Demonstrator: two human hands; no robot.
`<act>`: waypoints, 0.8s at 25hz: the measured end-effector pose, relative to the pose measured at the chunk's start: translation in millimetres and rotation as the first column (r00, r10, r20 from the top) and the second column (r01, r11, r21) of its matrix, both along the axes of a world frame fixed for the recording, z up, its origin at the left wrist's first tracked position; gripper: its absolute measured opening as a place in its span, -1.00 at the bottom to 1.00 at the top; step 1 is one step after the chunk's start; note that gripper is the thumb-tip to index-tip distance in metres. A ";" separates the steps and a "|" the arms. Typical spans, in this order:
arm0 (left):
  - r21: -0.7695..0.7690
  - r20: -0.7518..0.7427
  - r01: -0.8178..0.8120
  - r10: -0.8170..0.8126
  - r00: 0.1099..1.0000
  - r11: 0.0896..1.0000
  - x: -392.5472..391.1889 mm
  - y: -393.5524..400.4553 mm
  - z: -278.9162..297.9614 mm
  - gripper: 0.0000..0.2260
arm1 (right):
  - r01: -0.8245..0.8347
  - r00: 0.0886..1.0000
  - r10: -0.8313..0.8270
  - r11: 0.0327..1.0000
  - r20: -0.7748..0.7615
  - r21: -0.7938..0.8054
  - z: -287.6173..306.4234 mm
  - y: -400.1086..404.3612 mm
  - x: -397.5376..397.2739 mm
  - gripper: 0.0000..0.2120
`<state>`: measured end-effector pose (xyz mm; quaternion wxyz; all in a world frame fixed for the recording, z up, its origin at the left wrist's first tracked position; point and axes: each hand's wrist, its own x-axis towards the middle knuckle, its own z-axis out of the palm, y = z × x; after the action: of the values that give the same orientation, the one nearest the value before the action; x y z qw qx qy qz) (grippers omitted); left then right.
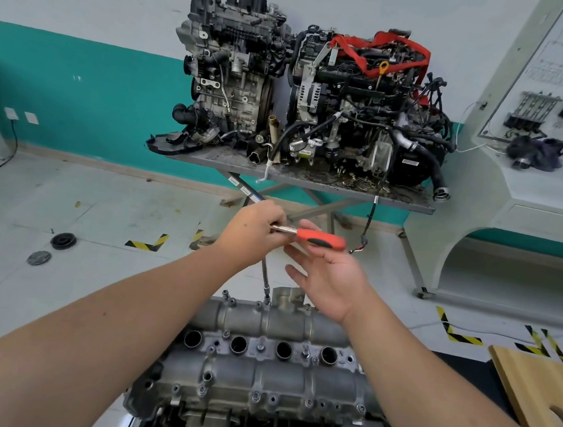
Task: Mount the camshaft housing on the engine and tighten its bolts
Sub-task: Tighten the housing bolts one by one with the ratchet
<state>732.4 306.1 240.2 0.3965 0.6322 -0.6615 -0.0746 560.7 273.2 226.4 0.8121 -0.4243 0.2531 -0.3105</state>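
The grey camshaft housing (pixel 267 377) lies on top of the engine at the bottom centre, with a row of round plug holes and several bolts along its edges. A ratchet with a red handle (pixel 320 239) stands above it on a long extension bar (pixel 264 277), whose socket sits on a bolt (pixel 267 300) at the housing's far edge. My left hand (pixel 254 231) grips the ratchet's metal head. My right hand (pixel 327 279) is spread open under the red handle, its fingers straight and touching it.
Two complete engines (pixel 305 95) stand on a metal table (pixel 311 178) against the far wall. A white display stand (pixel 525 168) is at the right. A wooden board (pixel 541 393) lies at the lower right. Two round black parts (pixel 63 240) lie on the floor at the left.
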 end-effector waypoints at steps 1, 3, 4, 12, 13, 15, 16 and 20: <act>0.019 -0.097 -0.017 0.018 0.995 1.000 1.8 1.0 -2.2 -0.69 | -0.015 0.999 0.007 0.989 -0.053 -0.144 0.3 0.1 -0.4 -0.60; 0.074 -0.282 0.013 0.008 0.959 0.997 -1.1 1.9 -4.1 -0.74 | -0.113 0.960 -0.072 0.785 -0.270 -0.609 4.8 -2.6 1.9 -0.59; 0.090 -0.356 0.057 -0.021 0.934 0.994 -4.9 1.8 -4.8 -0.75 | -0.211 0.913 -0.183 0.554 -0.365 -0.806 9.1 -6.3 4.4 -0.58; 0.381 -0.022 0.178 -0.184 0.983 0.907 -2.0 13.5 -68.2 -0.84 | -0.912 0.401 -0.638 -0.209 -0.657 -0.353 62.5 -17.8 42.1 -0.73; 0.507 0.100 0.068 -0.137 0.986 0.860 0.3 12.4 -80.8 -0.79 | -0.927 0.346 -0.656 -0.129 -0.671 -0.352 67.1 -17.3 50.4 -0.74; 0.643 0.199 -0.032 -0.127 0.972 0.765 2.5 8.8 -105.0 -0.71 | -0.933 0.258 -0.619 0.041 -0.742 -0.358 71.5 -18.0 63.8 -0.75; 0.669 0.240 -0.058 -0.142 0.960 0.741 0.9 6.7 -113.1 -0.69 | -0.918 0.234 -0.527 0.158 -0.817 -0.365 70.6 -19.3 66.9 -0.78; 0.673 0.353 -0.137 -0.153 0.923 0.727 1.6 0.7 -129.4 -0.68 | -0.123 0.837 0.068 0.990 -0.542 -0.066 51.7 -4.8 64.5 -0.91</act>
<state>734.0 306.8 110.8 -0.0037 0.7324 -0.6539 -0.1898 625.3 268.5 278.1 0.7011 -0.5456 0.4339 -0.1501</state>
